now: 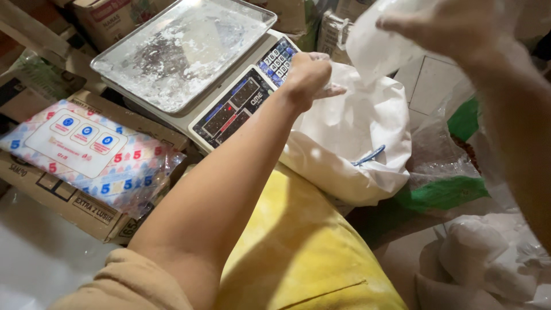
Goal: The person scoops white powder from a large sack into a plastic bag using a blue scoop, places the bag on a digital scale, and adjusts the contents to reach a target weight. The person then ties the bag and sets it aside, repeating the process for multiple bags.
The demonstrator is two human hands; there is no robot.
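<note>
Your left hand (308, 73) was closed in a fist on the near edge of the big white sack (356, 138), with the fingers curled together around the cloth, just beside the keypad of the scale (241, 103). Your right hand (453, 26) was higher, at the far right, and its fingers were pinched on the top of a small plastic bag (379, 49) that looked white and cloudy. This bag hung in the air above the open sack, a little to the right of your left hand. The sack stood in the middle of the scene, right of the scale, and a blue strip (369, 155) lay on its folded side. The metal tray (183, 51) on the scale was covered with white powder. Left of the scale, a flat packet (86, 155) with a red and blue pattern lay on a carton (69, 204). At the near right lay knotted bags (488, 258) with white content, and a green and clear sack (453, 172) was behind them.
</note>
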